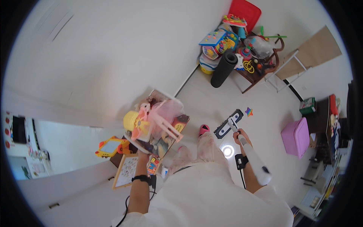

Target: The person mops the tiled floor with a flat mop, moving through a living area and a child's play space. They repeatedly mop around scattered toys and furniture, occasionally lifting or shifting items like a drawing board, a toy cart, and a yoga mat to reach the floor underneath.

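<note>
My right hand (242, 137) is closed around the white handle (252, 159) of a floor-cleaning tool, whose dark, bristly-edged head (228, 124) rests on the pale floor. Close by the head lies a rainbow-coloured star (249, 111). At left, my left hand (143, 155) reaches to the near underside of a heap of toys, mostly hidden by it; its fingers and exact grip cannot be seen. A doll with a pink tulle skirt (166, 112), a yellow cup-like toy (131, 120) and a pale-rimmed container (139, 145) are in this heap.
A yellow-orange drawing board (112, 146) and a wood-framed board (127, 171) stand left. Beyond the floor, a rolled black mat (224, 69) leans by stacked toys and a wooden chair (251, 81). At right are a pink lidded bin (295, 138) and a dark table (319, 119).
</note>
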The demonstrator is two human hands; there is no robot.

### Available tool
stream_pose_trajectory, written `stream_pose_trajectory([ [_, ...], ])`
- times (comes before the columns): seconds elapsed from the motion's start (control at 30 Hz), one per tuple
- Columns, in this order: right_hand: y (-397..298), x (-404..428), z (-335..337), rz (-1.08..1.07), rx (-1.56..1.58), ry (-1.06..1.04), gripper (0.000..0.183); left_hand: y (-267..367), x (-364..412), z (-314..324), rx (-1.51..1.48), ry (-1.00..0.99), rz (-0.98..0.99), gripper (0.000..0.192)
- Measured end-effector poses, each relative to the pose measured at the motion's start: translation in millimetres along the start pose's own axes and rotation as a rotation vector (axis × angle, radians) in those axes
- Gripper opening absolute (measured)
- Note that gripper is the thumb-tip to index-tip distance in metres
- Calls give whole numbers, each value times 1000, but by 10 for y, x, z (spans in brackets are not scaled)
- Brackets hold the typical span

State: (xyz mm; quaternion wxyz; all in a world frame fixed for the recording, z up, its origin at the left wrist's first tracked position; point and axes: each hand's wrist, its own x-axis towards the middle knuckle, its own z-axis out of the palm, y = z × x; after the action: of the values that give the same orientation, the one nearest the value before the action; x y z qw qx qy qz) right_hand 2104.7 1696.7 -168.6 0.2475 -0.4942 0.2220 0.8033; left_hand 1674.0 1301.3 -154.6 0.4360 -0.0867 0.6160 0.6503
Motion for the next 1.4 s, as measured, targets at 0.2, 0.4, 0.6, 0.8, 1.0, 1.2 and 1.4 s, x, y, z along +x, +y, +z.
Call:
stream_pose_trajectory([
  [0.2, -122, -13, -126, -97, 25, -65, 17, 125, -98, 77, 256, 182, -363, 33],
  [0.4, -226, 88, -441, -59, 52, -63, 17, 120, -140, 78, 158, -37, -208, 30],
  [0.6, -74, 75, -674, -74, -28, -69, 13, -53, 134, -103, 459, 143, -108, 23],
  [0.8, 38, 15, -781, 28, 42, -111, 15, -191, 270, -187, 524, 167, 123, 22],
  [1.0, 141, -94, -867, -9, 5, -103, 16, -198, 224, -116, 404, 156, 67, 24],
  [1.2, 56, -92, -842, 28, 13, -67, 17, -32, 131, -75, 217, 118, -154, 25],
  [1.4, -22, 31, -835, 68, 41, -29, 17, -163, -206, -140, -240, -153, -76, 28],
])
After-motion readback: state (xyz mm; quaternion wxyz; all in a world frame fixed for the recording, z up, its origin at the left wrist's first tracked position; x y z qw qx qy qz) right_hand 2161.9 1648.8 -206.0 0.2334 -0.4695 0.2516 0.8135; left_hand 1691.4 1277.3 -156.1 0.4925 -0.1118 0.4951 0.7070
